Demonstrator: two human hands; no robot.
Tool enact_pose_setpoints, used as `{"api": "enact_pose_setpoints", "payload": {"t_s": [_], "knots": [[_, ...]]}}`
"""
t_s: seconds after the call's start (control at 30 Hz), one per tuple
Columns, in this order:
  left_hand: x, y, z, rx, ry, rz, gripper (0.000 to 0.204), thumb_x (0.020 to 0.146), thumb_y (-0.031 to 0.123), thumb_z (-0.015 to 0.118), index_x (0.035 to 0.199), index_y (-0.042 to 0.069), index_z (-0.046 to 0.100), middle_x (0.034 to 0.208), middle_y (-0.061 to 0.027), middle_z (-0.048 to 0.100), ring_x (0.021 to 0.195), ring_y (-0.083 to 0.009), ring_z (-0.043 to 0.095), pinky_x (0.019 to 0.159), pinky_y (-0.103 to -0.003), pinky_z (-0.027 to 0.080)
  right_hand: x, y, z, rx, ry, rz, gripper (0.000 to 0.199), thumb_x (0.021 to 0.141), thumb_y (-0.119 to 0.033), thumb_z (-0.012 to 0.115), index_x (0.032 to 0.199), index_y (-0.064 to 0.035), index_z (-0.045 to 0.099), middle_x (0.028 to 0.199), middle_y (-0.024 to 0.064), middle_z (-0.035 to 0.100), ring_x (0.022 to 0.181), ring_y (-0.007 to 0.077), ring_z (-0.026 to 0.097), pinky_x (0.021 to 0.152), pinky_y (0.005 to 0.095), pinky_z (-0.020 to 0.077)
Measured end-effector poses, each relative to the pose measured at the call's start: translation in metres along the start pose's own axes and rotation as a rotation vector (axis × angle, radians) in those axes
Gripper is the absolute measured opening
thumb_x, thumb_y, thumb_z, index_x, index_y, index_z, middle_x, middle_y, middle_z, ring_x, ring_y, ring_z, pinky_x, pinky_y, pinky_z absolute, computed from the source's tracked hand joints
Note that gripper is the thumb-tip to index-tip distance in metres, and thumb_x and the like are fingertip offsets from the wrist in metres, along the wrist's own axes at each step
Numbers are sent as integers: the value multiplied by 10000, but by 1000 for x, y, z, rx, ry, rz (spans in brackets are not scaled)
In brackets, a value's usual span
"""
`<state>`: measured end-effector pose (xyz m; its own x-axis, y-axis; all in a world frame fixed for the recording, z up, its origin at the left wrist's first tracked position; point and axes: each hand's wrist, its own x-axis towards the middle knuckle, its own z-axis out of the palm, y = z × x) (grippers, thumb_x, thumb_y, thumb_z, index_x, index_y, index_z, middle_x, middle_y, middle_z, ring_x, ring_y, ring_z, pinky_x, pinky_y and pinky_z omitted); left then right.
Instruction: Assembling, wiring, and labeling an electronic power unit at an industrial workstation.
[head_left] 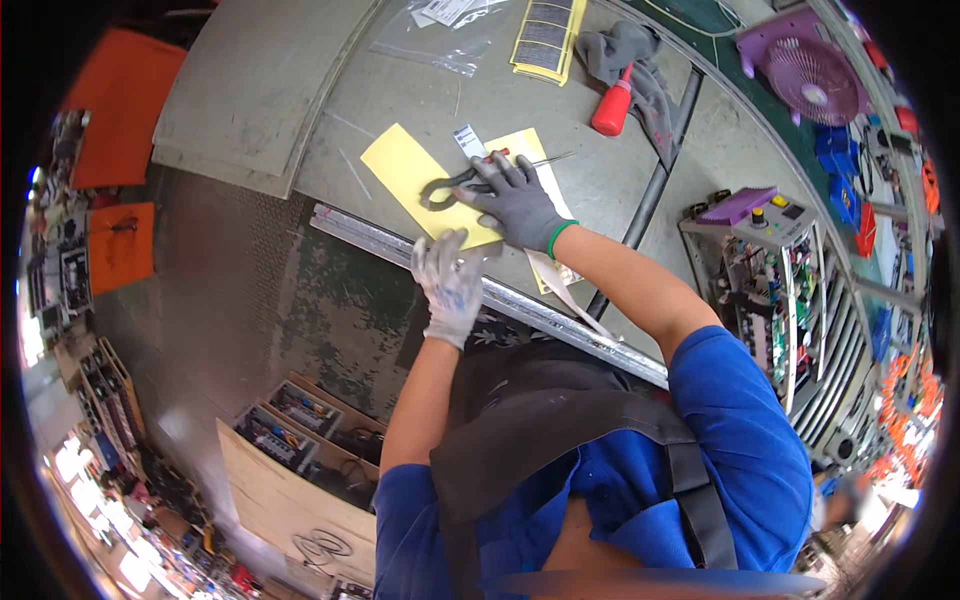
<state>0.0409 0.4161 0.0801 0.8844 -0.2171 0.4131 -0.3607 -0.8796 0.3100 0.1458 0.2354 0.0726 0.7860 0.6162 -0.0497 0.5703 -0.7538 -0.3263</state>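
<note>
A yellow sheet (405,165) lies slantwise on the grey worktable, its near corner at the front edge. On it are dark-handled scissors (436,196), their blades hidden beneath my right hand (518,205). That hand wears a grey glove with a green cuff; its fingers are spread over the scissors and a thin red-handled tool (556,157), whose metal shaft sticks out to the right. My left hand (448,287), in a smudged white glove, is at the sheet's near edge, fingers apart and slightly blurred. A small white label (468,141) and a second yellow sheet (527,146) lie close by.
Farther back are a red squeeze bottle (612,108), a grey cloth (622,50), a stack of printed yellow labels (549,38) and a clear plastic bag (435,42). A metal rail (560,318) edges the table. To the right stand an opened electronic device (760,225) and a purple fan (808,78).
</note>
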Motion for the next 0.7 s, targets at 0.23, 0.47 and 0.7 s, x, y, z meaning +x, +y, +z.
{"api": "enact_pose_setpoints", "payload": {"t_s": [0.23, 0.47, 0.7], "knots": [[17, 50, -110, -682, 6, -249, 196, 874, 36, 723, 1045, 93, 645, 1042, -40, 662, 950, -177, 606, 1065, -442, 403, -22, -20, -20, 21, 146, 216, 626, 937, -297, 638, 1525, -226, 436, 1619, 154, 317, 1521, 349, 232, 1234, 512, 159], [52, 108, -104, -1325, -490, -474, 173, 917, -1, 700, 1077, 3, 634, 969, -25, 645, 845, -80, 582, 806, -216, 470, -216, -47, -112, 1099, 526, 349, 564, 948, -260, 687, 1426, -4, 532, 1334, 135, 637, 1158, 190, 622, 1043, 359, 474], [32, 303, -80, -1131, -747, 21, 501, 904, 1, 669, 1386, -29, 535, 1218, -137, 642, 1074, -185, 603, 962, -325, 483, -428, -85, -116, 242, 1108, 719, 168, 889, -135, 710, 1048, -83, 703, 874, 115, 664, 808, 358, 644, 707, 416, 516]]}}
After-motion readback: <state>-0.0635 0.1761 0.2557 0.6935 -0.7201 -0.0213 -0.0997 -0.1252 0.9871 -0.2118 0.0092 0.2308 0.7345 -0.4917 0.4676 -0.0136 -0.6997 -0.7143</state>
